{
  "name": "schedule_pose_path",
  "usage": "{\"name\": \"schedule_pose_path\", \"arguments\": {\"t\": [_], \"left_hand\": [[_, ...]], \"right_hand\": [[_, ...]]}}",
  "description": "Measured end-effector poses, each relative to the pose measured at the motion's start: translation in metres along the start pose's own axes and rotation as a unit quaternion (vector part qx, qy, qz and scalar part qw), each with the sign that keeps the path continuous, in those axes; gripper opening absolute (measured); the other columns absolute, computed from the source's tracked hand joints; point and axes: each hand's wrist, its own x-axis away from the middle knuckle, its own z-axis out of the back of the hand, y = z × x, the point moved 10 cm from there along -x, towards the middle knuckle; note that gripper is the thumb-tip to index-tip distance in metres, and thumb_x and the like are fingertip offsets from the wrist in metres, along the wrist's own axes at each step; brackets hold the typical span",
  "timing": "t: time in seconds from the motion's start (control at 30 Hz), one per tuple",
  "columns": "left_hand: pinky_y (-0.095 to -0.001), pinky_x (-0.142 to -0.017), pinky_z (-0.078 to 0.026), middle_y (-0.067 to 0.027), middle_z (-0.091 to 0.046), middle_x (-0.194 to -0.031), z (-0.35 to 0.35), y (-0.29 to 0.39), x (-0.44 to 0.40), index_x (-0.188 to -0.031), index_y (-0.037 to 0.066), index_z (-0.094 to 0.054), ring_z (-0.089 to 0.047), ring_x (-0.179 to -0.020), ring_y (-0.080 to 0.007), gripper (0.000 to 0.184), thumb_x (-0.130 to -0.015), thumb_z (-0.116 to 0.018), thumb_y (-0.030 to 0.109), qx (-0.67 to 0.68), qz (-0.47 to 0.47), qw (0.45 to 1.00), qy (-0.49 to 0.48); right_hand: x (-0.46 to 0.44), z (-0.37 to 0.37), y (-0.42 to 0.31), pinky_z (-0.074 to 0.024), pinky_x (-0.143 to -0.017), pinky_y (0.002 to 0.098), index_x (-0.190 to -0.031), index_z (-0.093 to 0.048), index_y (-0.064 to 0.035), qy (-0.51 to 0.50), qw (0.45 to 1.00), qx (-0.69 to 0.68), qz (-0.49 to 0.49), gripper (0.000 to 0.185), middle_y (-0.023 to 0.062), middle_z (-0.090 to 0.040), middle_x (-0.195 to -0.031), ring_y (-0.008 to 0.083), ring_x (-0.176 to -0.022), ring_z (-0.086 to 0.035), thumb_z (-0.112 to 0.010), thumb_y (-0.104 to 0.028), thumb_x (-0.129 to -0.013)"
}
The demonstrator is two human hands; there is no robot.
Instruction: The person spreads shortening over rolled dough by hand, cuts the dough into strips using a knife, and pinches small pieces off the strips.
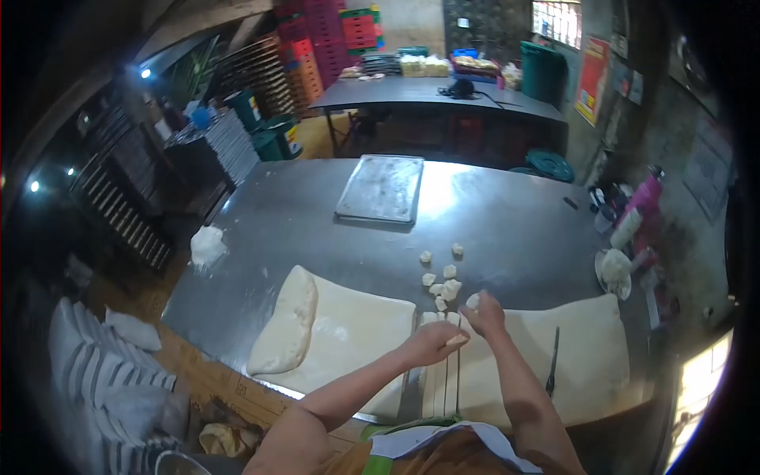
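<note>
My left hand (434,343) is closed over the dough strips (440,388), with a bit of pale dough (457,340) showing at its fingers. Beside it my right hand (486,315) is curled around a small dough piece (473,301). Several torn-looking dough pieces (450,290) lie loose on the metal just beyond both hands. A wide dough sheet (360,324), its left edge folded over, spreads to the left of the strips. Another dough sheet (586,340) lies to the right, with a long dark knife (553,360) resting on it.
The steel table (285,214) carries a flat metal tray (381,188) at its far side. A white flour heap (208,246) sits near the left edge. At the right edge are a plate of white stuff (614,273) and a pink bottle (647,191). Behind stands another table (380,93).
</note>
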Motion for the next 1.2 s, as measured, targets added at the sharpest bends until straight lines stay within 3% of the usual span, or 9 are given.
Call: {"name": "schedule_pose_path", "arguments": {"t": [0.23, 0.47, 0.53, 0.67, 0.7, 0.77, 1.03, 1.1, 1.2], "left_hand": [[-0.0416, -0.081, -0.052, -0.0189, -0.067, -0.106, 0.052, -0.039, -0.021, -0.113, 0.007, -0.064, -0.066, -0.092, -0.0382, 0.028, -0.085, -0.063, 0.006, 0.024, -0.084, 0.98, 0.177], [-0.0376, -0.079, -0.052, -0.0175, -0.068, -0.107, -0.003, -0.064, 0.0, -0.111, 0.005, -0.066, -0.068, -0.092, -0.0322, 0.03, -0.082, -0.066, 0.003, 0.114, 0.103, 0.982, 0.107], [-0.0371, -0.08, -0.051, -0.0171, -0.068, -0.1, -0.035, -0.05, 0.003, -0.108, 0.004, -0.068, -0.067, -0.089, -0.0264, 0.026, -0.083, -0.066, 0.003, -0.127, 0.094, 0.982, -0.107], [-0.034, -0.078, -0.051, -0.0126, -0.065, -0.086, 0.013, -0.026, -0.004, -0.117, 0.005, -0.063, -0.065, -0.084, -0.0214, 0.03, -0.087, -0.064, 0.005, 0.146, 0.017, 0.983, 0.111], [-0.034, -0.078, -0.051, -0.0126, -0.065, -0.086, 0.02, -0.025, -0.001, -0.117, 0.005, -0.063, -0.065, -0.084, -0.0214, 0.03, -0.087, -0.064, 0.005, 0.146, 0.022, 0.983, 0.113], [-0.029, -0.074, -0.05, -0.0049, -0.059, -0.081, 0.056, -0.059, 0.003, -0.13, 0.008, -0.053, -0.06, -0.079, -0.0151, 0.038, -0.093, -0.061, 0.01, 0.466, 0.106, 0.839, 0.259], [-0.0252, -0.064, -0.05, 0.0, -0.056, -0.089, 0.049, -0.143, 0.029, -0.143, 0.013, -0.038, -0.058, -0.072, -0.0118, 0.047, -0.099, -0.054, 0.009, 0.64, 0.23, 0.64, 0.358], [-0.0267, -0.068, -0.051, -0.0017, -0.058, -0.091, 0.063, -0.124, 0.014, -0.143, 0.012, -0.038, -0.059, -0.076, -0.0134, 0.049, -0.098, -0.054, 0.009, 0.599, 0.215, 0.699, 0.325], [-0.0298, -0.076, -0.052, -0.0051, -0.062, -0.094, 0.06, -0.083, -0.004, -0.143, 0.01, -0.039, -0.061, -0.082, -0.0165, 0.051, -0.095, -0.056, 0.008, 0.507, 0.197, 0.802, 0.247]], "right_hand": [[0.047, 0.019, -0.098, -0.0475, -0.081, 0.0505, -0.099, -0.065, -0.0051, 0.004, 0.922, -0.196, 0.334, 0.026, 0.0173, -0.065, -0.095, 0.0415, -0.096, -0.06, -0.073, -0.022, -0.08], [0.012, -0.003, -0.048, -0.0476, -0.077, 0.0432, -0.103, -0.06, -0.0045, -0.009, 0.973, -0.149, 0.173, 0.027, 0.0162, -0.062, -0.103, 0.0373, -0.091, -0.059, -0.072, -0.016, -0.081], [-0.008, -0.022, -0.008, -0.0471, -0.077, 0.0431, -0.104, -0.059, -0.0045, -0.058, 0.982, -0.145, 0.104, 0.027, 0.0162, -0.062, -0.105, 0.0372, -0.091, -0.058, -0.071, -0.015, -0.082], [-0.022, -0.022, 0.014, -0.0478, -0.082, 0.0408, -0.115, -0.056, -0.0033, -0.048, 0.996, 0.014, 0.067, 0.032, 0.0162, -0.062, -0.111, 0.033, -0.096, -0.061, -0.067, -0.014, -0.087], [-0.008, -0.021, -0.012, -0.0476, -0.085, 0.0394, -0.121, -0.054, -0.0024, -0.088, 0.98, -0.144, 0.105, 0.035, 0.0163, -0.062, -0.113, 0.0317, -0.1, -0.06, -0.065, -0.013, -0.089], [0.017, -0.011, -0.065, -0.0472, -0.09, 0.0366, -0.132, -0.049, -0.0007, -0.147, 0.868, -0.444, 0.166, 0.043, 0.0164, -0.061, -0.119, 0.029, -0.108, -0.06, -0.061, -0.012, -0.092], [0.109, 0.001, -0.11, -0.042, -0.103, 0.0368, -0.143, -0.04, -0.0003, -0.154, 0.919, -0.334, 0.141, 0.058, 0.0226, -0.057, -0.129, 0.0297, -0.123, -0.054, -0.063, -0.014, -0.092], [0.114, -0.013, -0.09, -0.0414, -0.103, 0.0376, -0.144, -0.04, -0.0023, -0.261, 0.904, -0.32, 0.106, 0.059, 0.0223, -0.056, -0.13, 0.0294, -0.124, -0.054, -0.064, -0.014, -0.091], [0.08, 0.026, -0.072, -0.0467, -0.093, 0.0372, -0.138, -0.049, -0.0056, -0.051, 0.944, -0.224, 0.238, 0.057, 0.0173, -0.062, -0.115, 0.0266, -0.108, -0.059, -0.07, -0.013, -0.086]]}}
